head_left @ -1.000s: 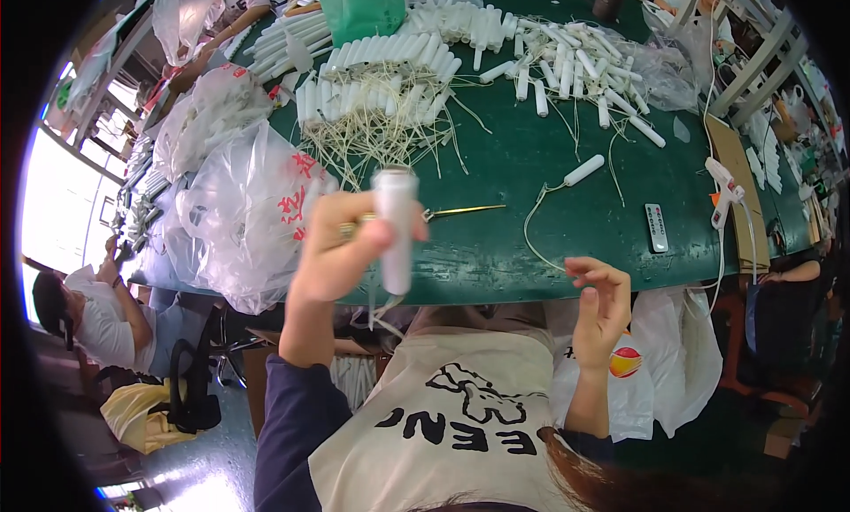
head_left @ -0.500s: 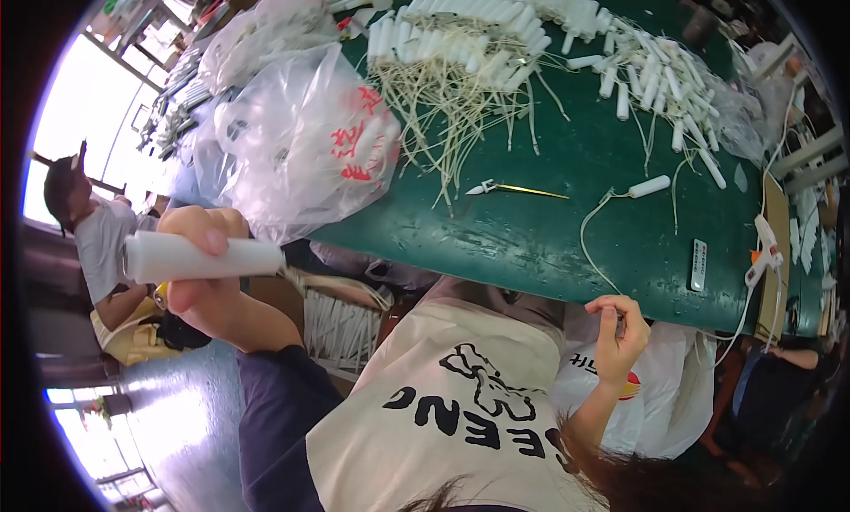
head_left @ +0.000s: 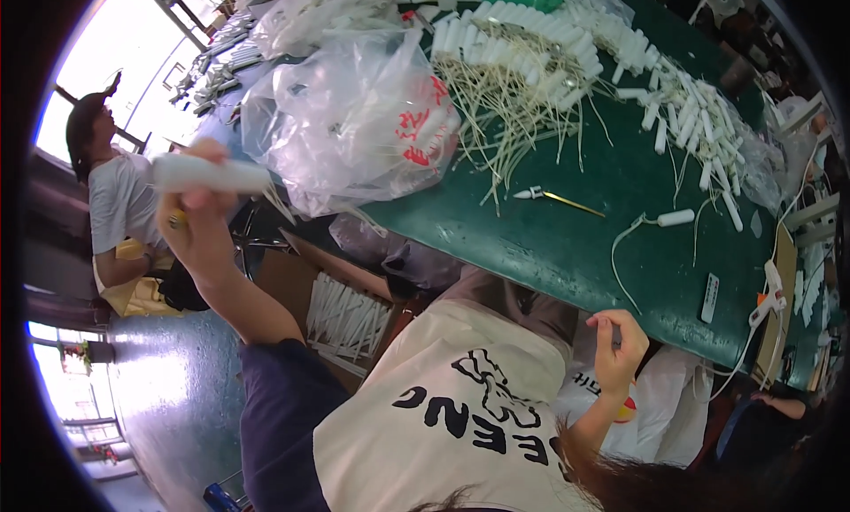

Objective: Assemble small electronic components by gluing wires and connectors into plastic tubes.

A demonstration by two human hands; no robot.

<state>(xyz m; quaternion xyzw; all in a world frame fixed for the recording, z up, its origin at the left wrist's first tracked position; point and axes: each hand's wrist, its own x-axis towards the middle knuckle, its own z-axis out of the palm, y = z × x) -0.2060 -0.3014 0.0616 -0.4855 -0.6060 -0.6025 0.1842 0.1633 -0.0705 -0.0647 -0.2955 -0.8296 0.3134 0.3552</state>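
My left hand (head_left: 202,213) is raised at the left, its fingers wrapped round a white cylinder (head_left: 212,174) that is smeared by motion. Thin pale strands hang from the cylinder's right end. My right hand (head_left: 618,345) is at the table's front edge with curled fingers; a small dark spot shows between them, too small to name. Close to it, on the green table (head_left: 496,246), lies a small white tube (head_left: 676,218) with a pale wire running toward the edge. A thin brass-coloured tool with a pointed white tip (head_left: 567,202) lies farther left.
A clear plastic bag (head_left: 345,113) bulges at the table's left. Heaps of white tubes with wires (head_left: 522,51) lie at the back; more tubes (head_left: 695,122) are at the right. A power strip (head_left: 768,295) hangs at the right edge. A box of white sticks (head_left: 350,313) stands below; a person (head_left: 119,193) is at left.
My left hand has risen slightly with the cylinder. The wire that reached my right hand now lies with its end on the table, apart from it. The whole view has shifted.
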